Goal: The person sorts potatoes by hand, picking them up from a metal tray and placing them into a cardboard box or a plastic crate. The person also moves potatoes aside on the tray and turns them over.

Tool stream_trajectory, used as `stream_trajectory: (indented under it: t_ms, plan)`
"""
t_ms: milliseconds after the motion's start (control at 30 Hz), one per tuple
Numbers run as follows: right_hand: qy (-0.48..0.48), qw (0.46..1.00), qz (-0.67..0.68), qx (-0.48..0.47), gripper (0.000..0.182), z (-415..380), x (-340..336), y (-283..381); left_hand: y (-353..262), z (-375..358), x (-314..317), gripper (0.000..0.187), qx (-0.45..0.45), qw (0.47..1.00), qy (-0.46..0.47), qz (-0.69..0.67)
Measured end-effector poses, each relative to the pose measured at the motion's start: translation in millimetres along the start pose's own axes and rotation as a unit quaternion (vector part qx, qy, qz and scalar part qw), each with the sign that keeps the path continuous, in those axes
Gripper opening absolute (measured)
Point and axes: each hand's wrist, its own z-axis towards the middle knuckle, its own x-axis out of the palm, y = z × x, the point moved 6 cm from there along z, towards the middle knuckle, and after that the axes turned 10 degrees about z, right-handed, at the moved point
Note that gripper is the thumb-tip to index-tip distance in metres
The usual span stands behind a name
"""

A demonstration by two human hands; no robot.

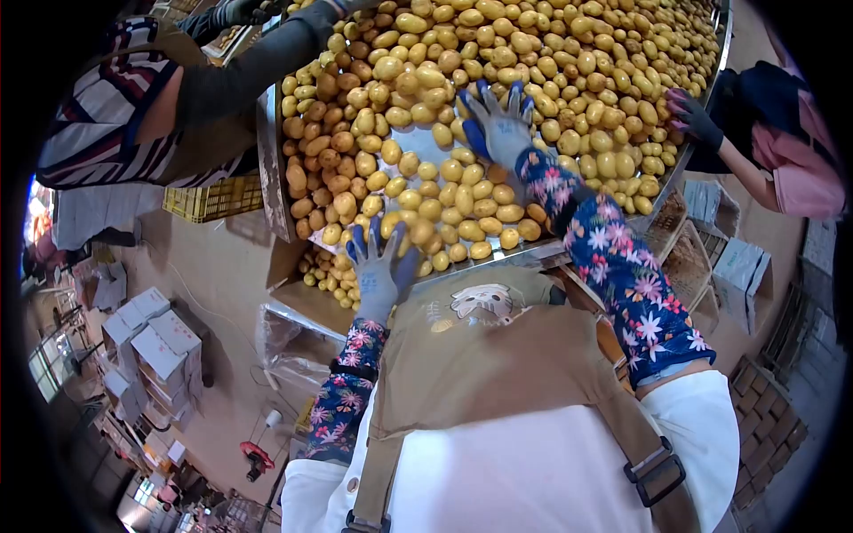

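Note:
A large heap of small, oval, yellow-brown potatoes covers a metal-edged sorting table. My right hand, in a grey glove with blue fingertips, reaches into the heap with fingers spread, palm down, touching potatoes beside a bare patch of tabletop. Closer to me, my left hand, gloved the same way, is over the near edge with its fingers apart. Its fingertips are next to loose potatoes; the thumb is blurred. Neither hand grips a potato that I can see. Below the edge, a cardboard box holds more potatoes.
At the left, a person in a striped top reaches over the heap. Another person's gloved hand rests at the right edge. A yellow crate, stacked white boxes and open cartons stand around the table.

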Motion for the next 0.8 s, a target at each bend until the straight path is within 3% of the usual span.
stream_trajectory:
  t_ms: [33,100,167,200,233,300,333,433,500,600,667,800]
  plan:
    - [-0.030,0.999,0.010,-0.042,0.059,-16,18,1,4,-4,0,0.059,-0.034,0.999,-0.017,0.020]
    - [0.023,0.993,-0.072,-0.089,0.065,-63,39,12,2,-3,-1,0.058,-0.062,0.998,-0.009,-0.005]
    - [0.155,0.984,-0.063,-0.055,0.077,-98,59,19,4,-1,1,0.057,-0.078,0.995,-0.042,-0.035]
    - [0.035,0.991,0.025,-0.125,0.072,-108,61,16,0,1,-1,0.055,-0.084,0.995,-0.041,-0.025]
    - [0.039,0.991,0.023,-0.128,0.072,-99,53,7,0,4,1,0.055,-0.089,0.995,-0.040,-0.029]
    - [0.071,0.937,0.338,-0.049,0.058,-64,18,-9,-2,5,4,0.054,-0.049,0.998,-0.051,-0.002]
    - [-0.056,0.926,0.367,-0.077,0.045,-44,-16,-7,-2,7,8,0.055,-0.042,0.998,-0.038,0.009]
    - [-0.108,0.940,0.291,-0.142,0.041,32,-50,-1,0,10,22,0.056,-0.022,0.999,-0.021,0.044]
    - [0.059,0.979,0.187,-0.063,0.044,81,-22,-1,1,9,22,0.056,-0.015,0.998,-0.013,0.052]
    - [0.045,0.989,0.087,-0.107,0.048,101,5,10,-1,10,17,0.055,-0.022,0.999,-0.004,0.040]
    - [0.179,0.984,-0.008,-0.025,0.048,97,6,16,-4,10,14,0.055,-0.024,0.999,-0.003,0.036]
    - [0.227,0.972,0.023,0.046,0.042,77,-5,13,-1,11,14,0.054,-0.032,0.999,0.000,0.032]
